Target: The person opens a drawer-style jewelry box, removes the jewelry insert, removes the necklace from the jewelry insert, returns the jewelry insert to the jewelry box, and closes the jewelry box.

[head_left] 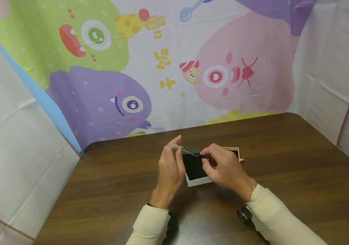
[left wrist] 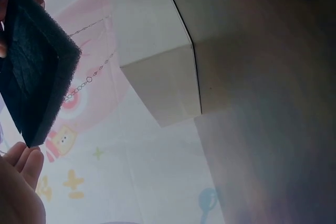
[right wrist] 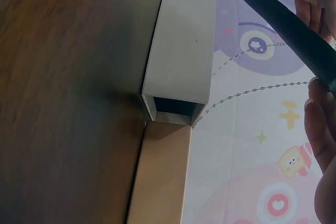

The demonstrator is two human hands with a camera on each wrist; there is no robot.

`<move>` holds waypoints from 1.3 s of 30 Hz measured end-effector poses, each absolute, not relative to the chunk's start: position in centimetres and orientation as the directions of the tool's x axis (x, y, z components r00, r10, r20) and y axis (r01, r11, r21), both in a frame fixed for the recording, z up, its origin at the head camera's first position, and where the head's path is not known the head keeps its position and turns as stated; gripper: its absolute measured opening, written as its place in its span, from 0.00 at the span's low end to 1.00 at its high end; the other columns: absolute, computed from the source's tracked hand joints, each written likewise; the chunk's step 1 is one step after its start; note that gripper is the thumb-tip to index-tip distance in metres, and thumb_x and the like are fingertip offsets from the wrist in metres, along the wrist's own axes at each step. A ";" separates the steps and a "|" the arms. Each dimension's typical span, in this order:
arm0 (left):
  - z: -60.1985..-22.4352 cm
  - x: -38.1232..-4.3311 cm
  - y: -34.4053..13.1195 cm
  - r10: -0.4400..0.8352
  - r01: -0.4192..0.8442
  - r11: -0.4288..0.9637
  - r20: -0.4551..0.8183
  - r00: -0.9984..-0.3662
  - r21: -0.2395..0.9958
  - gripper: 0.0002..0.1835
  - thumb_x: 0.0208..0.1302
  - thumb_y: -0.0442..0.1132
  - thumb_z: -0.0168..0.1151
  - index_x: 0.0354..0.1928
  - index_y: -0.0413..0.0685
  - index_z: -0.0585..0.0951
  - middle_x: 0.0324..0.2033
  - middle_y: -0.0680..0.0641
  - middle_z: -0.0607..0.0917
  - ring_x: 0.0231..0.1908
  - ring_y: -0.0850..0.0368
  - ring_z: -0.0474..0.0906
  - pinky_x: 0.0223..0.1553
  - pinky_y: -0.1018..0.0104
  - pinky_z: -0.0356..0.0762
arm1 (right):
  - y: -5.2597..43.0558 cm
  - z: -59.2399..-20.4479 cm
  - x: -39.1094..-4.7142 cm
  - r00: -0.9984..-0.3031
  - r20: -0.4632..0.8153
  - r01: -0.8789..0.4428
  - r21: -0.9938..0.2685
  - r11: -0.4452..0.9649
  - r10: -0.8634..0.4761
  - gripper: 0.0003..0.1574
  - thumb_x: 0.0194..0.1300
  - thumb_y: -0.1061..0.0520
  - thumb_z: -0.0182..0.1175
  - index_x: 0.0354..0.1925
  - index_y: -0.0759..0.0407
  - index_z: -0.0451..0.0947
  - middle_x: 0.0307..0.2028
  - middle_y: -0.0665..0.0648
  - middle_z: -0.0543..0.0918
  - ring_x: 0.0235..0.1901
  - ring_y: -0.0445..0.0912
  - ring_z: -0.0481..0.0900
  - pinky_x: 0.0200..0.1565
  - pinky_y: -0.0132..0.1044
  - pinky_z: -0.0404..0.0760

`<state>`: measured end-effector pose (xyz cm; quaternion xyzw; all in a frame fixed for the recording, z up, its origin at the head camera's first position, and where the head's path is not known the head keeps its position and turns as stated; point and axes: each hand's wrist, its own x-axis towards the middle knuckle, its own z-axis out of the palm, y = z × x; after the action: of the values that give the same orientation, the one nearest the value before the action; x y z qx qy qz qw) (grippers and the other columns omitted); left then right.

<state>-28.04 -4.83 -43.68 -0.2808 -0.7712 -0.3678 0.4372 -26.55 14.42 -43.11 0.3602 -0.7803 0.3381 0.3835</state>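
My left hand [head_left: 169, 166] is raised, its thumb and fingertips pinching the end of a thin silver chain [head_left: 189, 152]. The chain runs across to my right hand [head_left: 226, 166], whose fingers and thumb grip a black foam pad [left wrist: 31, 66]. The pad is tilted above a white box [head_left: 199, 182], apart from it in both wrist views. In the right wrist view, two strands of chain [right wrist: 257, 88] hang from near the pad down behind the white box [right wrist: 181, 40]. My left fingertips [left wrist: 32, 163] are near the pad's lower corner. The box's inside is mostly hidden.
Against the white box stands a light brown open box [head_left: 234, 148], partly covered by my right hand. Both are on a dark wooden table [head_left: 116, 190]. A cartoon-printed cloth [head_left: 168, 112] hangs along the table's back edge, with pale cloth walls at the sides.
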 end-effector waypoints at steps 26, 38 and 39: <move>-43.4 -28.0 -4.5 0.163 0.823 0.509 0.910 -0.381 0.253 0.05 0.76 0.33 0.51 0.42 0.36 0.73 0.54 0.39 0.83 0.51 0.46 0.83 0.44 0.56 0.83 | 14.0 -43.4 -26.4 -0.456 0.819 -0.817 -0.231 0.528 -0.348 0.09 0.57 0.65 0.60 0.38 0.58 0.78 0.30 0.48 0.77 0.23 0.38 0.72 0.24 0.28 0.73; -42.9 -27.9 -4.4 0.181 0.852 0.480 0.927 -0.330 0.209 0.07 0.66 0.23 0.59 0.42 0.37 0.74 0.44 0.41 0.85 0.46 0.49 0.84 0.44 0.60 0.82 | 14.1 -43.5 -26.5 -0.459 0.820 -0.810 -0.230 0.539 -0.340 0.09 0.58 0.65 0.60 0.39 0.58 0.78 0.30 0.48 0.77 0.24 0.37 0.73 0.24 0.29 0.73; -42.9 -27.9 -4.4 0.178 0.855 0.475 0.928 -0.328 0.211 0.07 0.66 0.23 0.60 0.42 0.37 0.74 0.43 0.41 0.84 0.45 0.49 0.84 0.43 0.60 0.83 | 14.1 -43.5 -26.5 -0.459 0.821 -0.811 -0.232 0.536 -0.340 0.09 0.58 0.65 0.60 0.39 0.58 0.78 0.30 0.48 0.77 0.23 0.38 0.73 0.24 0.29 0.73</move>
<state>-27.89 -4.39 -42.91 -0.3553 -0.7263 -0.3694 0.4580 -26.52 14.11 -43.52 0.3627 -0.7933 0.3165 0.3727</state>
